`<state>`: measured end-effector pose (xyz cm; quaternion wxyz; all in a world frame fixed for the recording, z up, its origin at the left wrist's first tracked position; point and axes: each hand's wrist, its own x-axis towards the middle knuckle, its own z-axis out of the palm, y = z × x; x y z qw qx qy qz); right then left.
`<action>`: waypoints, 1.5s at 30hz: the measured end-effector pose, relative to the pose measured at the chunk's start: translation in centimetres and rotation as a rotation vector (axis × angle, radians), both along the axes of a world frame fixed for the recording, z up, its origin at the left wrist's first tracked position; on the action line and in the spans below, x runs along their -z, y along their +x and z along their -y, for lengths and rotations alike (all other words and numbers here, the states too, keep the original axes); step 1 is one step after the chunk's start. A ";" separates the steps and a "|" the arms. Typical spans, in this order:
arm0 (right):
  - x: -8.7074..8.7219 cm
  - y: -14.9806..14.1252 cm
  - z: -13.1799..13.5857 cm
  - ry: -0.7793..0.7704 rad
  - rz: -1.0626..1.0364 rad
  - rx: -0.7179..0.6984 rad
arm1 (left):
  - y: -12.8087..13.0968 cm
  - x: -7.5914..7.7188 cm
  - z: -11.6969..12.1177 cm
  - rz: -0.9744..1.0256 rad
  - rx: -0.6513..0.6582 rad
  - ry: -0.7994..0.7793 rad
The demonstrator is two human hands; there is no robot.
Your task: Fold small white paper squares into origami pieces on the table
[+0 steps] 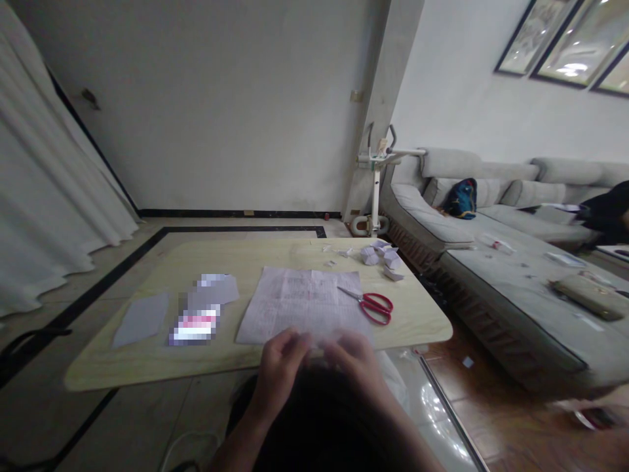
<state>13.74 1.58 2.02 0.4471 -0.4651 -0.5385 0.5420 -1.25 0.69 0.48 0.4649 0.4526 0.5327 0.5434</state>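
At the near edge of the table, my left hand [282, 364] and my right hand [352, 359] are close together, fingers bent and drawn in. Motion blurs the fingertips, the right ones most. Whatever lies between them is too smeared to name. Just beyond them a large creased sheet of paper [299, 305] with faint print is spread flat. Red-handled scissors [377, 308] rest partly on its right side, blades pointing left and slightly apart. Folded paper pieces [371, 255] are grouped at the far right, with small paper scraps [330, 263] nearby.
On the left of the pale wooden table [196, 364] are a white sheet [141, 320], another paper piece [223, 292] and a pixelated, bright item [196, 326]. A grey sofa [511, 288] stands to the right, with a blue bag [462, 198] on it. White exercise equipment [376, 190] stands behind the table.
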 end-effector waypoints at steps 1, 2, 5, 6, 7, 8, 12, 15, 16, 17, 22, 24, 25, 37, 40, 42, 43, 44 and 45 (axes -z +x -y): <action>0.1 0.0 0.1 -0.001 0.005 0.009 | 0.0 0.0 0.1 0.017 -0.002 0.003; 0.1 0.0 0.1 0.002 0.012 0.017 | 0.1 0.0 0.2 0.028 -0.005 0.010; 0.0 -0.1 0.2 0.021 0.025 0.026 | 0.3 -0.3 0.5 0.019 0.002 0.032; -0.1 -0.2 0.2 0.029 0.026 0.019 | 0.3 -0.4 0.5 0.017 0.002 0.037; -0.2 -0.2 0.2 0.035 0.027 0.008 | 0.4 -0.5 0.5 0.018 0.000 0.038; -0.3 -0.2 0.1 0.041 0.028 -0.006 | 0.4 -0.6 0.5 0.020 -0.004 0.036; -0.3 -0.1 -0.1 0.058 0.032 -0.020 | 0.3 -0.5 0.2 0.014 -0.012 0.035; -0.1 0.1 -0.2 0.072 0.026 0.012 | 0.2 -0.1 -0.1 -0.020 0.050 0.016; -0.1 0.2 -0.1 0.078 0.022 0.020 | 0.1 0.0 -0.2 -0.036 0.068 0.008; -0.1 0.2 -0.1 0.085 0.018 0.024 | 0.1 0.1 -0.2 -0.052 0.079 0.006; -0.4 -0.3 0.2 0.070 -0.029 0.022 | 0.3 -0.7 0.4 -0.112 0.023 0.059; -0.4 -0.6 0.3 0.033 -0.069 0.005 | 0.4 -1.2 0.7 -0.110 0.022 0.061; -0.4 -0.7 0.4 0.010 -0.086 -0.007 | 0.5 -1.4 0.8 -0.109 0.033 0.056; -0.3 -0.5 0.5 -0.019 -0.135 0.000 | 1.0 -0.7 1.1 0.035 -0.063 -0.028; -0.1 -0.7 0.5 0.006 -0.147 0.009 | 1.0 -1.2 1.1 0.019 -0.021 0.013; 0.0 -0.7 0.5 0.011 -0.150 0.006 | 0.9 -1.4 1.2 0.006 0.021 0.044; 0.0 -0.7 0.5 0.007 -0.149 0.008 | 0.8 -1.5 1.2 0.005 0.043 0.048; 0.0 -0.6 0.5 -0.003 -0.145 0.016 | 0.7 -1.6 1.3 0.010 0.055 0.044; 0.1 -0.6 0.5 -0.013 -0.138 0.029 | 0.6 -1.6 1.3 0.024 0.053 0.032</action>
